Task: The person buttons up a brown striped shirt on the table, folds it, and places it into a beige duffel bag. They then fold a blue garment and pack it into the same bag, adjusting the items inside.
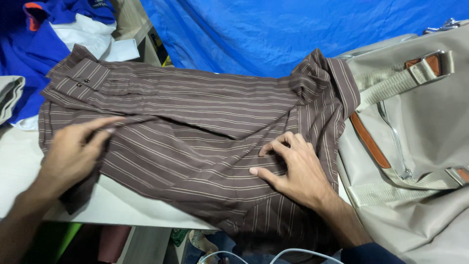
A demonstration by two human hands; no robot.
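Observation:
A brown shirt with thin pale stripes [195, 112] lies spread face down across a white table [19, 166], collar to the right and a buttoned cuff at the upper left. My left hand [73, 151] pinches a fold of the shirt's fabric near its left side. My right hand [293, 166] rests flat on the shirt, fingers spread, below the collar area.
A large beige bag [420, 146] with tan leather trim and webbing straps sits right of the shirt. Blue and white clothes [63, 29] are piled at the upper left. A blue tarp [273, 29] hangs behind. White cables [254, 256] lie below the table edge.

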